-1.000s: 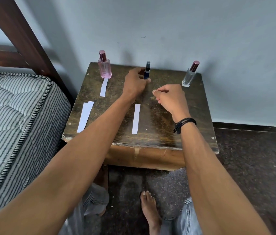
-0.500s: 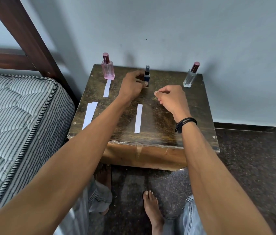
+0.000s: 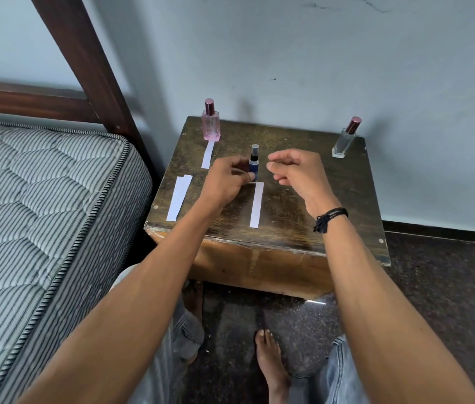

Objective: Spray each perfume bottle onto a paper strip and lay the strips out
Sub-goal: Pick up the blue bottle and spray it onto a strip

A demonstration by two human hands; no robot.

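Note:
A small dark blue spray bottle (image 3: 254,163) stands on the wooden table (image 3: 288,225), and my left hand (image 3: 227,182) holds it by its lower part with curled fingers. Just below it lies a white paper strip (image 3: 256,205). My right hand (image 3: 297,173) hovers to the right of the bottle with loosely curled fingers and holds nothing. A pink perfume bottle (image 3: 210,121) stands at the back left with a short strip (image 3: 208,154) in front of it. A clear bottle (image 3: 346,138) with a dark red cap stands at the back right.
Two overlapping spare strips (image 3: 179,197) lie near the table's left edge. A striped mattress (image 3: 41,217) and a dark wooden bed frame (image 3: 90,65) are on the left. A grey wall rises behind the table. My bare foot (image 3: 271,365) is on the dark floor.
My left hand has brought the blue bottle forward from the back of the table to just above the middle strip. My right hand has opened slightly.

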